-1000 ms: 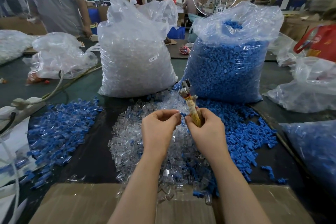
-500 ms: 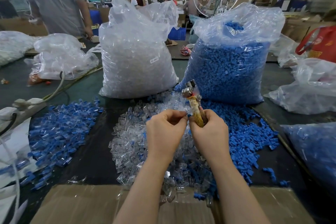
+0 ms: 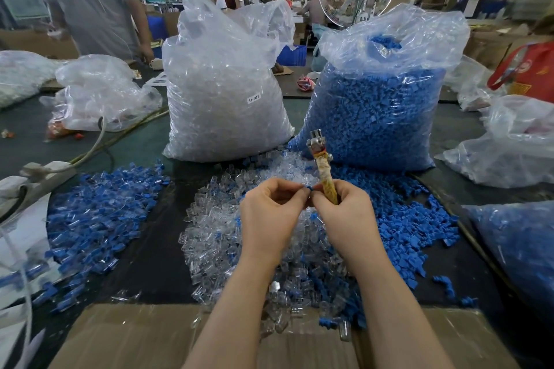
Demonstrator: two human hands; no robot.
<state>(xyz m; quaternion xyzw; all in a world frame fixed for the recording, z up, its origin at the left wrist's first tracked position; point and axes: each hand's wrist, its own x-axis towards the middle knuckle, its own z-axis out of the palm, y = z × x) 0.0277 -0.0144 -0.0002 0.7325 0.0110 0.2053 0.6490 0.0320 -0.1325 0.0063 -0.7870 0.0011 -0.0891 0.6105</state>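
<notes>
left grip point(image 3: 269, 219) pinches a blue cap point(image 3: 308, 188) against right grip point(image 3: 344, 219), which also clutches the wrapped tool point(image 3: 328, 189) | both over the clear pile point(image 3: 227, 234) on my tabletop point(image 3: 156, 263) | mid-assembly I reckon; next I'd push the bits together squarely

Left hand point(image 3: 269, 216) and right hand point(image 3: 344, 214) side by side, knuckles up, curled fingertips meeting.

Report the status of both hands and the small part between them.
Left hand pinches small blue plastic piece, right hand touching it. Right hand also grips metal-headed tool with yellowish wrapped handle. Nothing blocks them.
</notes>
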